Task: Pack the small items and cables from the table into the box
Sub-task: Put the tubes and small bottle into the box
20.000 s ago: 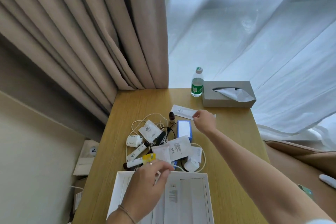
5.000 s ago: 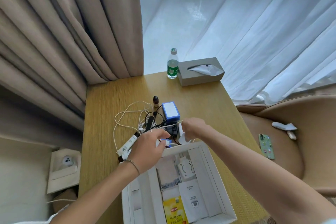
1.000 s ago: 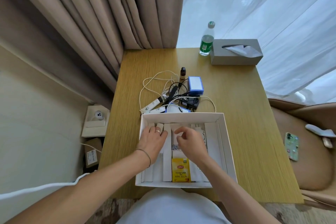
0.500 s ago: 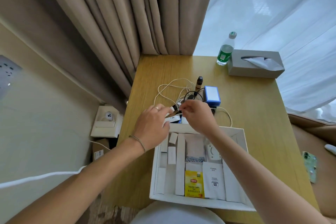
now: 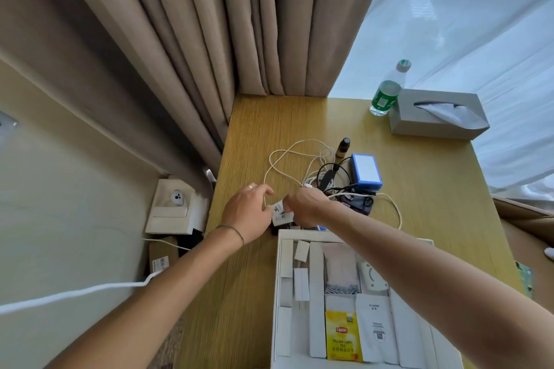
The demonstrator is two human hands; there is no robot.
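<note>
The white divided box (image 5: 277, 278) sits at the table's near edge. It holds a yellow tea bag (image 5: 341, 335), a white sachet (image 5: 375, 325), a round white device (image 5: 373, 278) and small white packs. Just beyond its far rim, my left hand (image 5: 248, 213) and my right hand (image 5: 305, 207) meet around two small white tubes (image 5: 279, 214), each hand pinching them. Behind lie a tangled white cable (image 5: 287, 159), a black cable (image 5: 326, 178), a blue-edged box (image 5: 365, 171), a small brown bottle (image 5: 343, 147) and a dark item (image 5: 359, 204).
A water bottle (image 5: 386, 93) and a grey tissue box (image 5: 434, 114) stand at the table's far right. Beige curtains (image 5: 209, 39) hang behind and to the left. A tan chair (image 5: 527, 219) is at the right, and cartons sit on the floor at the left.
Both hands left the box and reached over its far rim to the pile. They have drawn in around the white tubes. The view has shifted left.
</note>
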